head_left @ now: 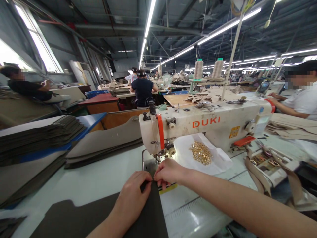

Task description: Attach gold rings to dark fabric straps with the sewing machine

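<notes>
A dark grey-brown fabric panel [154, 215] lies on the pale sewing table, reaching up to the needle end of a white sewing machine [183, 125]. My left hand [135, 191] pinches the panel's far edge between thumb and fingers. Close beside it, fingertips almost touching, my right hand [169, 172] is closed in a pinch just below the presser foot area. What sits between the right fingertips is too small to make out. Small gold metal rings [201, 153] lie heaped on a white cloth [221, 161] beneath the machine arm.
Stacked dark panels [104, 142] lie to the left, with another pile [42, 135] on a blue surface [91, 120]. At right stands a divided tray [279, 165] with metal fittings and straps. Thread cones [198, 70] rise behind the machine. Co-workers sit left, ahead and right.
</notes>
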